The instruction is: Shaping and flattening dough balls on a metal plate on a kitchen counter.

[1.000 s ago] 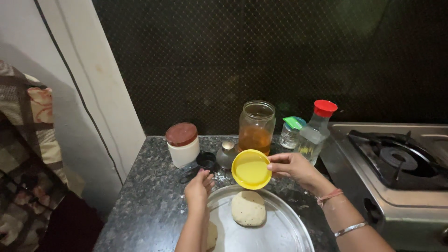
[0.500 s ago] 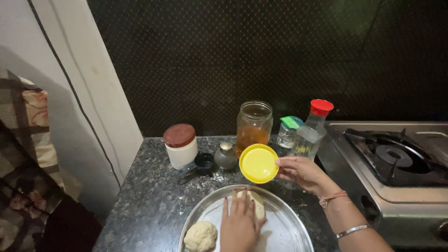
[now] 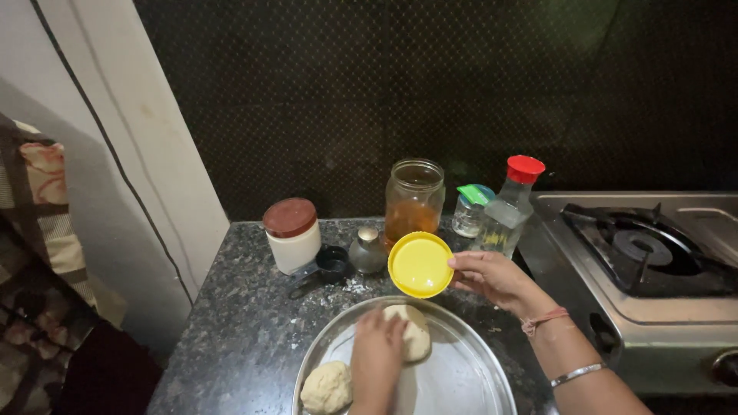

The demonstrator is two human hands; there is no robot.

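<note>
My right hand [image 3: 496, 278] holds a round yellow lid [image 3: 420, 264] upright by its edge, just in front of an open glass jar [image 3: 413, 198] with amber contents. My left hand [image 3: 377, 353] rests on a flattened ball of dough [image 3: 411, 330] in a round steel plate [image 3: 469, 376]. A second, rougher lump of dough [image 3: 326, 387] lies at the plate's left edge.
Behind the plate stand a white tub with a brown lid [image 3: 292, 234], a black measuring cup [image 3: 330, 261], a small steel pot [image 3: 367, 250], a green-lidded jar [image 3: 470, 209] and a red-capped bottle [image 3: 507, 207]. A gas stove [image 3: 646, 261] fills the right side.
My left hand has come back from the small items on the counter onto the dough in the plate. The right hand keeps the yellow lid, shifted slightly right and down.
</note>
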